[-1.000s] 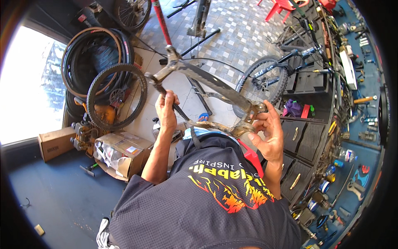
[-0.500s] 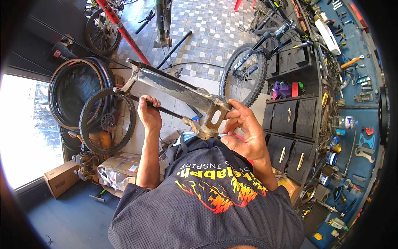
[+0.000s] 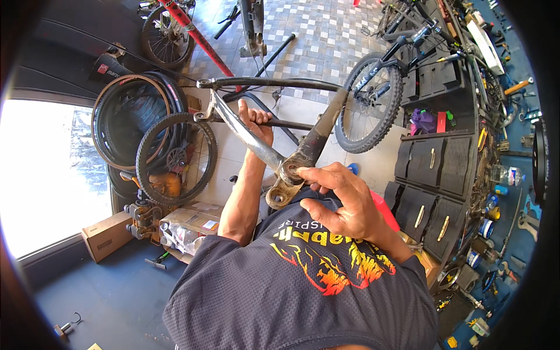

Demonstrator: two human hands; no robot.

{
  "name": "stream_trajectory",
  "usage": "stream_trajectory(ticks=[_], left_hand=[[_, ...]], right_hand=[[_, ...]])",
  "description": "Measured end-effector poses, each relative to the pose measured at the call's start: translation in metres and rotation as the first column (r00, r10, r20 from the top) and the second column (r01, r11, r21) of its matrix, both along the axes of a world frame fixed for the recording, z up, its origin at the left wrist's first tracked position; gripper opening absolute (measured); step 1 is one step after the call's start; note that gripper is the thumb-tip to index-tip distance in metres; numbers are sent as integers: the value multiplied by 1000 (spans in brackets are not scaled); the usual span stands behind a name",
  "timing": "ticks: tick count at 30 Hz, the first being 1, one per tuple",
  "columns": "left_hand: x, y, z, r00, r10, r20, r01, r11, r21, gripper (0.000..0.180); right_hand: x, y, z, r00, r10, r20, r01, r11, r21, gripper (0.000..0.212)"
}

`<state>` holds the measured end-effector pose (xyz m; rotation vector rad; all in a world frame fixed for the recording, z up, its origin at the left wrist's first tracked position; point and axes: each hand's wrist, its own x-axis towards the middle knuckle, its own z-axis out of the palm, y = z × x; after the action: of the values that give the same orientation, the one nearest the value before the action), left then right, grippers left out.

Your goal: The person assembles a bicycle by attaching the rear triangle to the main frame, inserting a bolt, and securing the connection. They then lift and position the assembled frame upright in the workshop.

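A worn black bicycle swingarm (image 3: 262, 150), dirty and scuffed to bare metal in places, is held up before my chest. My left hand (image 3: 256, 125) is closed around one of its thin tubes. Its forked far ends point left, while the thicker pivot end (image 3: 290, 169) lies close to me. At that end my right hand (image 3: 344, 198) rests its index fingertip on the round pivot hole. The right thumb is spread away from the metal, and the remaining fingers are partly hidden behind the index finger. A second lug with a hole (image 3: 276, 198) sits just below.
Tyres (image 3: 131, 125) and a wheel (image 3: 175, 157) lean at left beside cardboard boxes (image 3: 189, 224). A red frame tube (image 3: 198, 41) and a hanging dark frame part (image 3: 252, 35) are ahead. At right, a bicycle wheel (image 3: 368, 105) stands by black drawers (image 3: 431, 157) and a tool wall.
The swingarm has been turned, so its open triangle and round pivot now face me. My right hand has shifted from the slotted bracket to the pivot hole. The view has swung left.
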<state>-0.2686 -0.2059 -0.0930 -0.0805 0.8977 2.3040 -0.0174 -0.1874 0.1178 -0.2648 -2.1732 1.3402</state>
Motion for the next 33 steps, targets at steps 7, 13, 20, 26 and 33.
stream_trajectory(ticks=[7,13,20,26,33], left_hand=[[6,17,15,1000,2,6,-2,999,39,56],[5,19,10,1000,-18,14,17,998,53,55],[4,19,11,1000,9,19,-9,1000,-17,55],[-10,-6,49,974,-60,-218,8,973,-231,24],[-18,-42,150,635,-488,-599,362,873,-327,44]], right_hand=[[7,3,3,1000,-7,3,7,999,46,57],[9,1,4,1000,-12,-11,13,997,76,59],[9,5,5,999,-45,-8,46,995,86,58],[21,29,-10,945,-328,-16,294,865,-406,53],[53,100,-35,912,-409,-32,267,649,-712,68]])
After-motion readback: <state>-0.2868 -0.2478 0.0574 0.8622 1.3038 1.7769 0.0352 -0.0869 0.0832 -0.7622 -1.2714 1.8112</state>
